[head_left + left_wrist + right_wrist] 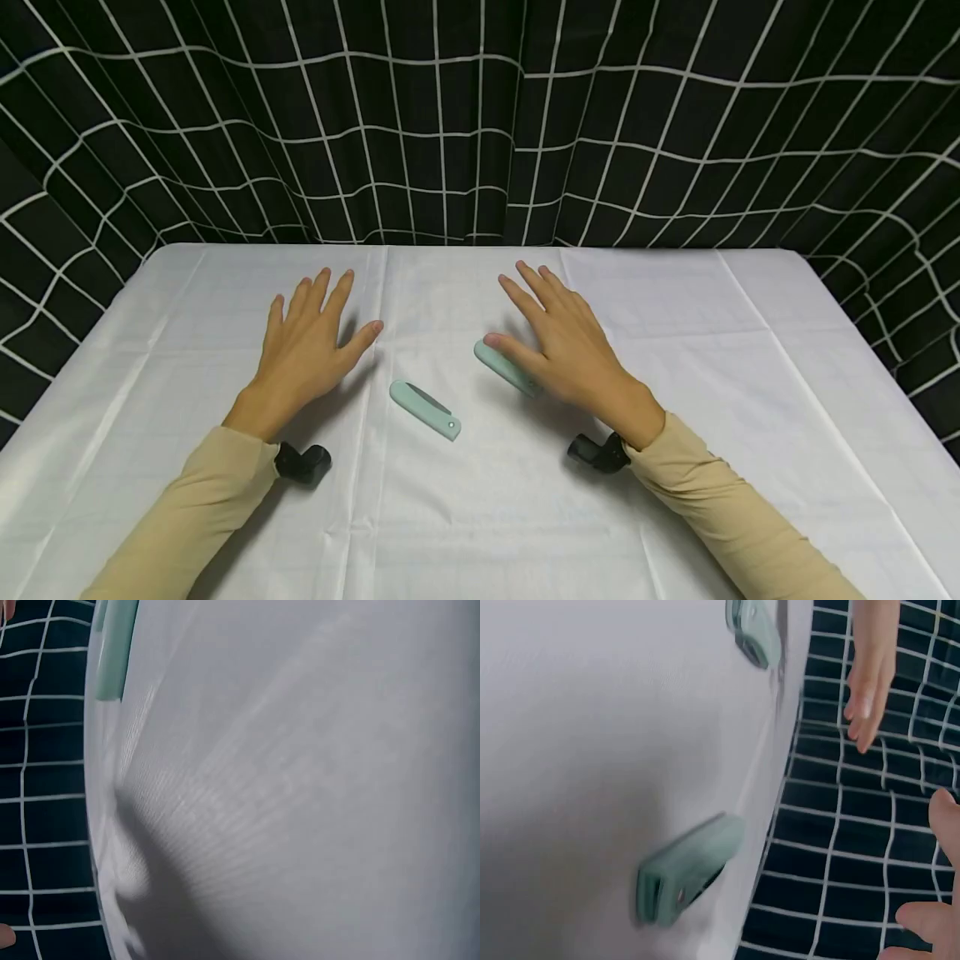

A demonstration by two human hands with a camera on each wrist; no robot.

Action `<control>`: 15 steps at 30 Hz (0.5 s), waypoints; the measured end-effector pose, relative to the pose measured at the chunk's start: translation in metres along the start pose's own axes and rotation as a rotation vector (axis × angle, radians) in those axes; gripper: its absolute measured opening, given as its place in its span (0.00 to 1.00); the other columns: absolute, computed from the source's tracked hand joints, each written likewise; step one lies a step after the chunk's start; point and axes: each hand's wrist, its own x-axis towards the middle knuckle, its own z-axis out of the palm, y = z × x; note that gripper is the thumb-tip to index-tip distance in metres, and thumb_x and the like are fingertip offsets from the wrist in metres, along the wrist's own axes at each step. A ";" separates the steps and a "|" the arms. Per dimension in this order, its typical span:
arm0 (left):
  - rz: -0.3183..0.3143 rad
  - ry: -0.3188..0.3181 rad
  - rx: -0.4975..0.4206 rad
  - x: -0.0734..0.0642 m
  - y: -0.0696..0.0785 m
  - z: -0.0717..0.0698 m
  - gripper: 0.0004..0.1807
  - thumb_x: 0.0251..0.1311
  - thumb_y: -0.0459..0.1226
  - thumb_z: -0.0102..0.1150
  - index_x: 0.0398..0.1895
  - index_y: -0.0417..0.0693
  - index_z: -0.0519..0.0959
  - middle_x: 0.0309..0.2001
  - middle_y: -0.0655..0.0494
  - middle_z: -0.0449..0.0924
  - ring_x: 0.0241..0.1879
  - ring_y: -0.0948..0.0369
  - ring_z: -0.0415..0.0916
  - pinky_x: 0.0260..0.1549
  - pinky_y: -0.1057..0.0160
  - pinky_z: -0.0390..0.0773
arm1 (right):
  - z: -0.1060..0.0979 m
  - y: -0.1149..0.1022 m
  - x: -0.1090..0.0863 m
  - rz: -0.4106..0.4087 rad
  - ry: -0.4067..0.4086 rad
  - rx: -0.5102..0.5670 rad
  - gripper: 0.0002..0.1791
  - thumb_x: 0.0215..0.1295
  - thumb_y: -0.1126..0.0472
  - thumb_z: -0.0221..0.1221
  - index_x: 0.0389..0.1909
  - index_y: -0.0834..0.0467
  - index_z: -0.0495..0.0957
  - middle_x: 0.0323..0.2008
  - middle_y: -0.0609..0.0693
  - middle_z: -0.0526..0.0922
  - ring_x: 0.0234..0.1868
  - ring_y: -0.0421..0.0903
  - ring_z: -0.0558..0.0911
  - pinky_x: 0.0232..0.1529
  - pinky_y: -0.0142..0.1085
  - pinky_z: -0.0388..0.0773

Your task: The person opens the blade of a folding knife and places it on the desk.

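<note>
Two mint-green folding knives lie on a white-covered table, both with blades folded into the handles. The left folding knife [424,410] lies near the middle, slanting down to the right, with a dark slot along its upper edge. My left hand [303,350] hovers to its left, fingers spread and holding nothing. Over the right folding knife [504,367] is my right hand [566,346], its fingers extended; the thumb and palm edge hide part of that knife in the head view. From the right wrist, this knife [690,870] shows apart from the fingers [922,922].
White cloth [480,517] with fold creases covers the table. Behind and at both sides hangs a black curtain [420,125] with a white grid. Black wrist cameras [303,463] are strapped at both beige sleeves [720,500].
</note>
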 end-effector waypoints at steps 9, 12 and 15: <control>-0.005 -0.016 -0.005 -0.008 0.002 0.002 0.44 0.69 0.64 0.39 0.80 0.50 0.49 0.78 0.38 0.47 0.77 0.39 0.43 0.71 0.32 0.40 | 0.012 -0.016 0.002 -0.035 -0.053 0.038 0.41 0.70 0.35 0.52 0.77 0.50 0.56 0.79 0.51 0.51 0.80 0.56 0.49 0.74 0.57 0.53; -0.007 -0.026 -0.009 -0.011 0.003 0.002 0.44 0.69 0.64 0.40 0.80 0.50 0.49 0.78 0.39 0.47 0.77 0.40 0.43 0.72 0.33 0.40 | 0.016 -0.021 0.001 -0.048 -0.069 0.051 0.40 0.70 0.35 0.52 0.77 0.49 0.57 0.79 0.50 0.52 0.80 0.56 0.49 0.74 0.57 0.53; -0.010 -0.032 -0.009 -0.014 0.003 0.003 0.44 0.69 0.64 0.39 0.79 0.49 0.49 0.78 0.39 0.47 0.77 0.40 0.44 0.71 0.33 0.40 | 0.019 -0.026 0.000 -0.061 -0.076 0.056 0.40 0.70 0.34 0.51 0.77 0.49 0.57 0.79 0.50 0.52 0.80 0.56 0.50 0.74 0.56 0.54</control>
